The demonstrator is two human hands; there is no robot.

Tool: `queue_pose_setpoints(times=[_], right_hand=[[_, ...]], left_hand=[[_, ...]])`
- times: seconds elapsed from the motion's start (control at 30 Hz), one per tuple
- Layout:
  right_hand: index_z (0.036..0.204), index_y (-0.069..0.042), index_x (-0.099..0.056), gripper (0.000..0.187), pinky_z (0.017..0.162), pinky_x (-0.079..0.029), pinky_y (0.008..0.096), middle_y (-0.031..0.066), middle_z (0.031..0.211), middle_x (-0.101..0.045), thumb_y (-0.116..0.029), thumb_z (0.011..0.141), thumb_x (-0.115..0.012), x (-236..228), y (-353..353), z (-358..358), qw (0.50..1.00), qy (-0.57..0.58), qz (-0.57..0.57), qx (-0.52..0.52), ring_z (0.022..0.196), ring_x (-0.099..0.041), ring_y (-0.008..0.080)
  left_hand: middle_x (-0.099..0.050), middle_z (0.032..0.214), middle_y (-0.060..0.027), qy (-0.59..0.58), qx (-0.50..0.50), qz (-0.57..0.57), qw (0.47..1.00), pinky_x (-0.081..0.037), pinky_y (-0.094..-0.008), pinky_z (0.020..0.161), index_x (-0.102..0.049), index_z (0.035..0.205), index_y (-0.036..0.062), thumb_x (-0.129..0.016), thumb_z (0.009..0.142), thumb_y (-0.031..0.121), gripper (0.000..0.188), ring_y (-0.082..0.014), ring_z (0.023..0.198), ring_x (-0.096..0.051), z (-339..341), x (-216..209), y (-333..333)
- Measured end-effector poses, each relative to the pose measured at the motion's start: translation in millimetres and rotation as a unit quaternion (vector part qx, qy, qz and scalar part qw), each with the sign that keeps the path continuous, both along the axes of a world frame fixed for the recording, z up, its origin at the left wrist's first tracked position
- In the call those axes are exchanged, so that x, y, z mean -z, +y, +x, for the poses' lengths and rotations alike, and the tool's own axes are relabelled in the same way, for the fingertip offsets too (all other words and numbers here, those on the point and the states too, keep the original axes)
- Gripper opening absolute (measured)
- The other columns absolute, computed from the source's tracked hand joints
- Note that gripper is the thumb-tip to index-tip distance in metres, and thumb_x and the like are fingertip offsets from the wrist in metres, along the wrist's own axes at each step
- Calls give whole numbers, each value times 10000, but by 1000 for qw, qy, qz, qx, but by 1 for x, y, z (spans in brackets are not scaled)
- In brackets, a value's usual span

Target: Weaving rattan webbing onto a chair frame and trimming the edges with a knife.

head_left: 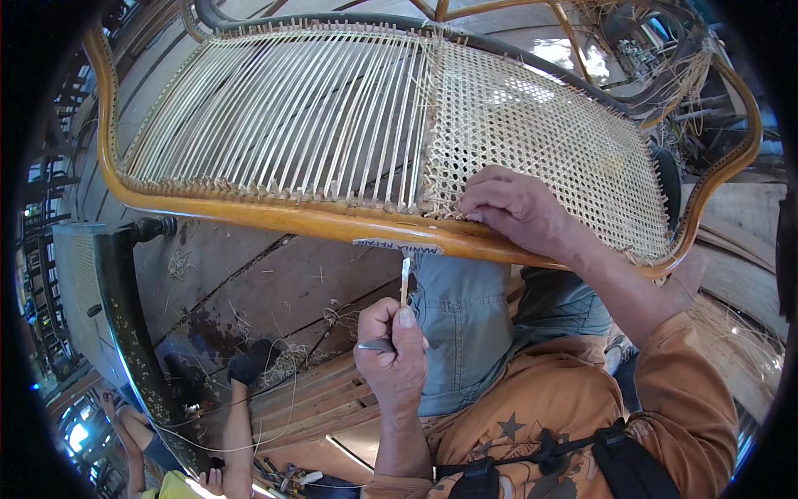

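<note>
My left hand (392, 353) is closed round a thin wooden stick (405, 283) whose upper end is coated white. A dark metal tool end (378, 344) also sticks out sideways from that fist; its kind is hidden. My right hand (519, 208) rests on the near rail of a varnished wooden frame (291, 211), fingers curled and pinched at the corner of the woven cane panel (540, 125). What those fingertips hold, if anything, cannot be made out. Left of the panel, pale cane strands (291, 108) run one way only, with small pegs along the frame's edges.
The frame lies across my lap. At left stands a dark piece of furniture (137, 333) with a cane panel. Another person's arm (238, 428) reaches in at lower left, near several tools (291, 481). Loose cane scraps (291, 358) litter the plank floor, and more cane hangs at upper right.
</note>
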State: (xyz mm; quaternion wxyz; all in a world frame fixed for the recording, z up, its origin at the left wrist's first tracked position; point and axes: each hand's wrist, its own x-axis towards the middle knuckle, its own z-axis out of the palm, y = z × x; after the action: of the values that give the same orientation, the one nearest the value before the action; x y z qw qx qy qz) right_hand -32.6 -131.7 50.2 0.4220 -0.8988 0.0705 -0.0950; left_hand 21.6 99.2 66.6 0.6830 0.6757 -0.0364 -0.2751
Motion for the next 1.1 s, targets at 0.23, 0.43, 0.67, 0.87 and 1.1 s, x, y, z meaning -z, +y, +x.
queue_pose_setpoints(times=[0.23, 0.43, 0.67, 0.87, 1.1], right_hand=[[997, -57, -578, 244, 813, -486, 337, 101, 975, -558, -88, 755, -571, 1, 12, 0, 980, 5, -188, -65, 934, -555, 258], [1032, -28, -555, 311, 813, -476, 343, 91, 1014, -537, -117, 734, -560, 6, 12, -2, 973, -11, -216, -86, 936, -533, 269], [935, -29, -594, 128, 714, -488, 289, 87, 939, -561, -63, 812, -591, 16, 8, -3, 996, -77, 27, 27, 821, -571, 184], [848, -24, -597, 167, 548, -422, 255, 18, 681, -568, -159, 793, -678, -7, -13, 23, 963, 165, 186, 106, 618, -516, 94], [720, -9, -596, 200, 519, -413, 291, 27, 615, -568, -164, 725, -723, -11, -30, 50, 940, 292, 173, -34, 564, -517, 127]], left_hand=[[-509, 645, -7, -14, 15, 9, 1000, -377, -184, 481, -506, 904, 1, -539, 917, 116, 120, -37, 527, -466, -1, 1, 0], [-503, 627, -7, -17, 27, 6, 999, -388, -189, 483, -499, 901, -2, -525, 924, 116, 123, -42, 524, -465, -3, -3, -6], [-493, 609, -11, -7, 14, -13, 1000, -399, -196, 487, -488, 920, -1, -515, 935, 121, 126, -49, 512, -452, -8, 1, -13], [-492, 608, -18, 3, -1, -9, 1000, -407, -205, 488, -486, 926, -8, -514, 935, 121, 132, -56, 513, -451, -7, 7, -11], [-484, 607, -21, -2, -2, -10, 1000, -413, -208, 485, -487, 929, -11, -505, 933, 114, 126, -61, 506, -446, -4, 11, -10]])
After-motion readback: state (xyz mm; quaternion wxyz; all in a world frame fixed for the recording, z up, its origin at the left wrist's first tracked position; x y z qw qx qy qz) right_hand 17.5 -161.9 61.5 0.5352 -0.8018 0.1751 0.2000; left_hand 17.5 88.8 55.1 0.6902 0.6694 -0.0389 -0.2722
